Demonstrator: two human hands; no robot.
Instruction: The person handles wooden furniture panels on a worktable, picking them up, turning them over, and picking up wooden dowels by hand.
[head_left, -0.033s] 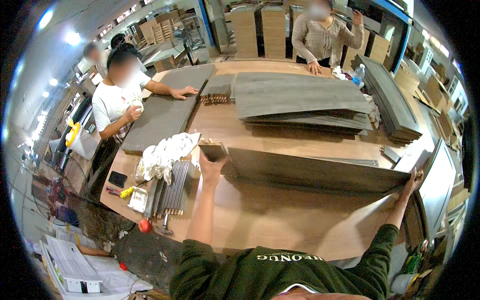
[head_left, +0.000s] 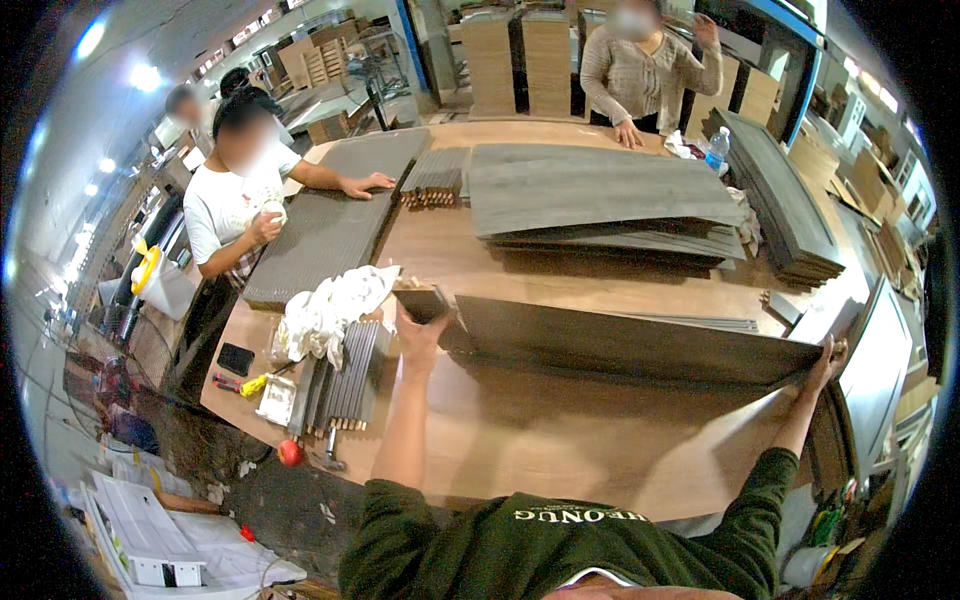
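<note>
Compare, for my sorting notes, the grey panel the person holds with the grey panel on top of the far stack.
The held panel stands on its long edge, gripped at both ends by the left hand and right hand; the stack's top panel lies flat, untouched. The held one looks darker. Both are long and grey.

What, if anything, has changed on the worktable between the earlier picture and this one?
Nothing has visibly changed. The left hand and the right hand grip the two ends of the long grey panel, stood on edge on the table, just as before. The white cloths and the panel stack lie where they were.
</note>
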